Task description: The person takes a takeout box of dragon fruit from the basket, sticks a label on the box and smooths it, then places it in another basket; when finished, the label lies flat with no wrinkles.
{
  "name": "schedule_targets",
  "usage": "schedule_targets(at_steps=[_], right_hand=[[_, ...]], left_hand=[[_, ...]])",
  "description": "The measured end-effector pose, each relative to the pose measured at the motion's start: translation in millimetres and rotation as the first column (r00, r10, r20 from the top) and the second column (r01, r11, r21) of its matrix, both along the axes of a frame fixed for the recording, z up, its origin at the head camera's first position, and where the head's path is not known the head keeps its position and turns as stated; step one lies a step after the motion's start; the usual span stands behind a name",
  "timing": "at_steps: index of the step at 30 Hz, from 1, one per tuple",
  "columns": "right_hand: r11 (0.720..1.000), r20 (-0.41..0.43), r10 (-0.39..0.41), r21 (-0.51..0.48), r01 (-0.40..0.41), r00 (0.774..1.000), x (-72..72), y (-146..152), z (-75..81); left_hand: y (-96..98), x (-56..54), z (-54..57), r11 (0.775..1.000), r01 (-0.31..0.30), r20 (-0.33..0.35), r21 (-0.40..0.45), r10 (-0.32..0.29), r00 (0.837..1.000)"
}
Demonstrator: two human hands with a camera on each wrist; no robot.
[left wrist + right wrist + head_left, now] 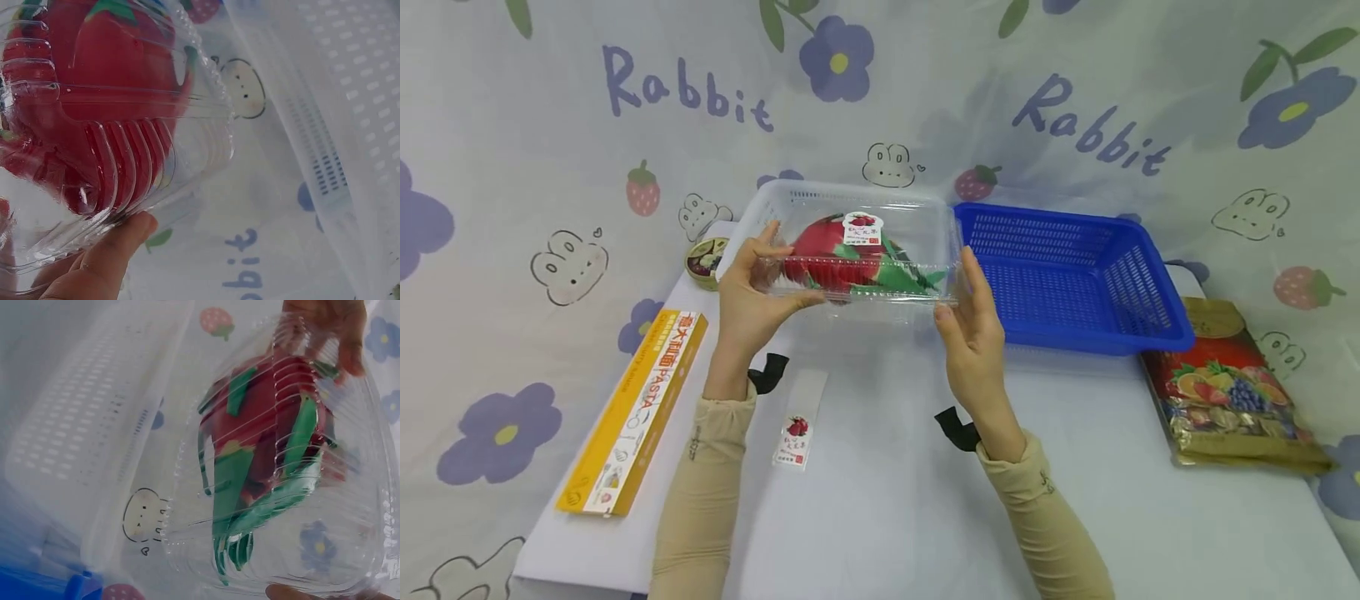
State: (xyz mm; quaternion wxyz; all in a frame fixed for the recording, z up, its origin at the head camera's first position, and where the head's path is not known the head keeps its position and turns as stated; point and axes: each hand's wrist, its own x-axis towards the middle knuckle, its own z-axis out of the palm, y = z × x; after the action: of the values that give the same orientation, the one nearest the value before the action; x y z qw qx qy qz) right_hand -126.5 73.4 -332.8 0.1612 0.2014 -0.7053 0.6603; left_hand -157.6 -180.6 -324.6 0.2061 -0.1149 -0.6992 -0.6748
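Note:
A clear plastic clamshell box (925, 225) is held up between both hands, lid closed. Inside lies a red dragon fruit (820, 242) with green scales, which also fills much of the right wrist view (256, 419). A label (862, 229) with a dragon fruit picture is on the lid. My left hand (748, 287) grips the box's left end, its thumb along the front edge. At the right end, my right hand (976, 342) holds the box between thumb and fingers. The left wrist view shows a left-hand finger (119, 250) against the ribbed plastic wall.
A white basket (775, 193) stands behind the box, beside a blue basket (1090, 342). The yellow pasta box (632, 408) and a round tin (703, 262) are at left, a red-gold bag (1232, 383) at right. A label strip (800, 421) lies in front.

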Motion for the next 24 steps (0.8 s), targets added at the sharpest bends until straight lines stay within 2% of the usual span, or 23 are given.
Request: schedule_targets(at_steps=[3,7,10,12,14,16,19,21,24], right_hand=[[0.999,0.055,-0.02,0.048,0.017,0.998,-2.6,-1.9,-1.8],[0.996,0.136,-0.03,0.091,0.018,0.99,-10.7,-5.6,-9.7],[0.993,0.226,-0.041,0.121,0.014,0.973,-19.6,-11.2,-20.2],[0.985,0.308,-0.068,0.173,0.014,0.949,-24.5,-16.7,-29.1],[0.968,0.381,-0.1,0.253,0.001,0.919,-27.6,-22.3,-38.5],[0.935,0.418,-0.14,0.355,-0.02,0.897,-29.5,-27.4,-47.8],[0.885,0.423,-0.169,0.463,-0.052,0.89,-30.1,-32.7,-61.0],[0.86,0.408,-0.182,0.508,-0.057,0.895,-29.4,-35.8,-68.0],[0.843,0.395,-0.19,0.536,-0.057,0.899,-27.2,-37.4,-75.3]], left_hand=[[-1.5,-13.6,2.0,0.998,-0.028,0.057,-0.062,0.032,0.998],[-2.1,-33.2,1.9,0.985,-0.067,0.136,-0.159,0.089,0.987],[-2.1,-47.1,-0.7,0.972,-0.085,0.181,-0.22,0.126,0.975],[-2.5,-55.4,-4.6,0.964,-0.096,0.21,-0.249,0.151,0.966],[-2.5,-62.6,-7.6,0.96,-0.099,0.237,-0.262,0.163,0.958],[-1.6,-69.3,-9.4,0.955,-0.105,0.25,-0.277,0.177,0.952],[-1.3,-77.6,-8.5,0.95,-0.1,0.266,-0.295,0.182,0.947],[-3.7,-82.4,-5.3,0.946,-0.098,0.275,-0.309,0.187,0.943],[-8.9,-90.0,0.9,0.943,-0.093,0.292,-0.32,0.191,0.937]])
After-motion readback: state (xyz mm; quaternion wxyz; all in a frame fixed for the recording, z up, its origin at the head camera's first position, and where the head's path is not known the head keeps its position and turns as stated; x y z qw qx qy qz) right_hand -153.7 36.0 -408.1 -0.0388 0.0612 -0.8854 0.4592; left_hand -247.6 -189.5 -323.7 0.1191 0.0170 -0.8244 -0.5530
